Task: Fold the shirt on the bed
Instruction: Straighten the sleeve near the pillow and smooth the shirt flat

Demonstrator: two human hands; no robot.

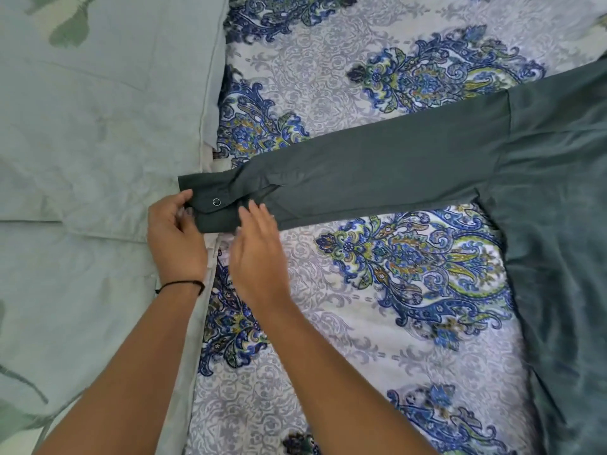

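Nearest the camera, two bare forearms reach up over the paisley bedsheet (377,310). Left hand (175,238), black band (179,285) on its wrist, pinches the cuff (210,205) edge between thumb and curled fingers. Right hand (259,254) is spread flat, fingertips on the cuff, gripping nothing. Dark green shirt (555,224) lies flat at the right, sleeve (377,165) stretched out left, cuff touching the pale green pillows (98,126). Snap button (216,201) shows on the cuff.

A paisley-sheeted bed (345,133) carries a dark green shirt (492,165) and pale pillows (98,126).
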